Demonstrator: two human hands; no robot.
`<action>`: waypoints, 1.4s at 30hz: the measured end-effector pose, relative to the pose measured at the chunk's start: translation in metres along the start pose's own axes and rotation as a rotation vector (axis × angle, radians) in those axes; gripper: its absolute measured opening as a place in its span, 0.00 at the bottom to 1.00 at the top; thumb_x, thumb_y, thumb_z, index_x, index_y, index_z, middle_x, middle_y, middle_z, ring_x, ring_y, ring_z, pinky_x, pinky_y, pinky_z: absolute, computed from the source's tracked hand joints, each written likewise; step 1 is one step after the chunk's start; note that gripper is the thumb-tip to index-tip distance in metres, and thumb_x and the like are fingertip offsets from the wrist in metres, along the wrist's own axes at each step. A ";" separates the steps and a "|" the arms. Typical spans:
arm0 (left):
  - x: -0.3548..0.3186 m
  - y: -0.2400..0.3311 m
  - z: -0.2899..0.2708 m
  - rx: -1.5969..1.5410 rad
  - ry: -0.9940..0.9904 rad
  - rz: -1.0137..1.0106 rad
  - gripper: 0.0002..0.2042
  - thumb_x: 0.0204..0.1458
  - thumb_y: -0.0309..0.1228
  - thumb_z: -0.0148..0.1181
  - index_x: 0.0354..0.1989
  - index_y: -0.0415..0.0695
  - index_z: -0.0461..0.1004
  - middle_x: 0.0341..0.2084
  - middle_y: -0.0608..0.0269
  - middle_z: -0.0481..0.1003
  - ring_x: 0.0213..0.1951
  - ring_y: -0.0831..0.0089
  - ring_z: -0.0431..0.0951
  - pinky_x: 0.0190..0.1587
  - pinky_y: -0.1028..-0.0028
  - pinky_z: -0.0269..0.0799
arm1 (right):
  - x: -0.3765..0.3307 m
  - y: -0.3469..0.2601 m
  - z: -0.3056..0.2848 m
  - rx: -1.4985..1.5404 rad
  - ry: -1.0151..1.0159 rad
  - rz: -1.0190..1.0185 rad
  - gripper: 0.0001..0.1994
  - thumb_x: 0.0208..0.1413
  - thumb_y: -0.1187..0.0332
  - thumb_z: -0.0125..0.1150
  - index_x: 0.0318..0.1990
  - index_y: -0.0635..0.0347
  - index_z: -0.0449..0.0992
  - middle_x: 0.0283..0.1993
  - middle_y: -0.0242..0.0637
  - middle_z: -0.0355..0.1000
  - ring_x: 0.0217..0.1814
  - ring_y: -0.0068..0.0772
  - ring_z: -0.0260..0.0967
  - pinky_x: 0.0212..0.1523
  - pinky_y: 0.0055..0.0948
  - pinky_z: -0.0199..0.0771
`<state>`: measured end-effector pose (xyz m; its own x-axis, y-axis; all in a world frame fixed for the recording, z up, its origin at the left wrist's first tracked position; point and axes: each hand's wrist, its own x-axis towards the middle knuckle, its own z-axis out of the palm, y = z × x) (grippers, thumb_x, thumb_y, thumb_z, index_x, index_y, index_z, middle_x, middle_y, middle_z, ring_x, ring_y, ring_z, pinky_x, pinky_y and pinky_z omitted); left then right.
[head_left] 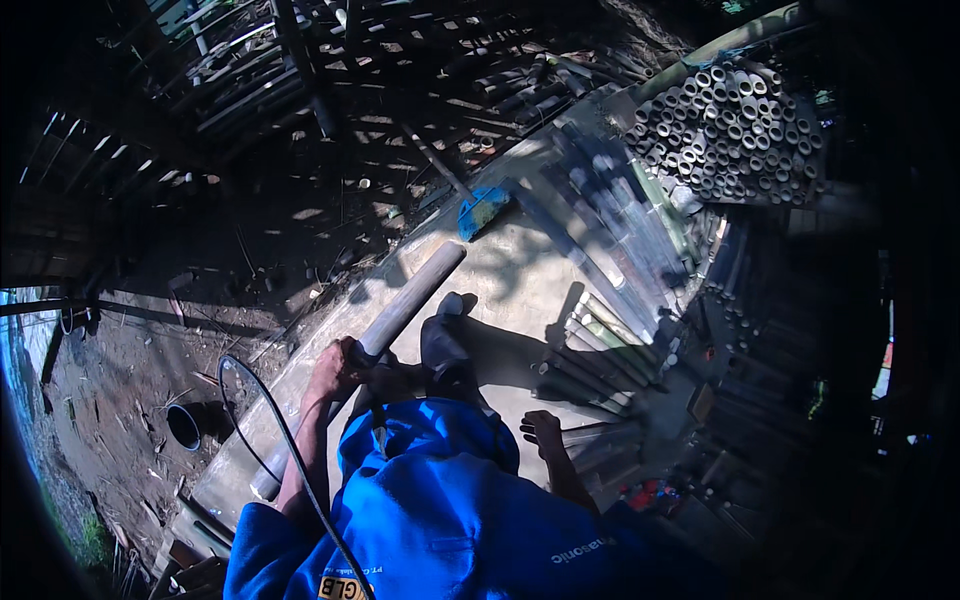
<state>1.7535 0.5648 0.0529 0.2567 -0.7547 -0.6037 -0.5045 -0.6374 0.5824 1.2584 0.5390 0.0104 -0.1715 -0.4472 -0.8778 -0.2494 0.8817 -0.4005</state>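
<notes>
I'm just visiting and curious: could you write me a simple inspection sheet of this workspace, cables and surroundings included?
Surface: pale slab, partly in shadow.
Job's things: one long pole, lying slantwise across the picture.
Clutter: a blue broom near the slab's edge; cut poles on the right.
Grips: left grip closed around the pole; right grip with nothing seen in it.
Cables: one black cable, looping past the left arm.
Surroundings: littered dirt ground, a dark bucket, stacked tubes.
</notes>
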 end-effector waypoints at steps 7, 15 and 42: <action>0.081 0.074 0.036 0.001 0.012 -0.001 0.28 0.31 0.36 0.79 0.43 0.38 0.75 0.36 0.48 0.82 0.41 0.52 0.83 0.45 0.58 0.77 | 0.079 0.033 -0.046 -0.117 -0.027 0.297 0.12 0.61 0.63 0.61 0.47 0.59 0.79 0.43 0.43 0.79 0.45 0.44 0.79 0.50 0.53 0.77; 0.104 0.125 0.087 -0.031 0.014 -0.076 0.29 0.30 0.36 0.79 0.43 0.39 0.76 0.37 0.49 0.82 0.41 0.52 0.83 0.46 0.59 0.78 | 0.088 -0.185 -0.015 0.140 -0.143 -0.263 0.13 0.66 0.63 0.60 0.51 0.61 0.76 0.46 0.41 0.80 0.47 0.38 0.81 0.48 0.38 0.80; 0.490 0.299 -0.009 0.265 -0.156 0.107 0.32 0.26 0.36 0.81 0.45 0.41 0.77 0.38 0.51 0.82 0.42 0.54 0.83 0.47 0.60 0.79 | 0.107 -0.258 0.068 0.197 0.162 -0.068 0.17 0.59 0.61 0.67 0.47 0.68 0.81 0.39 0.46 0.82 0.40 0.38 0.82 0.40 0.35 0.83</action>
<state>1.7362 0.0032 -0.0641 0.0712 -0.7693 -0.6349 -0.7244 -0.4775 0.4972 1.3692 0.2741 0.0014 -0.3151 -0.5107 -0.7999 -0.0783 0.8540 -0.5144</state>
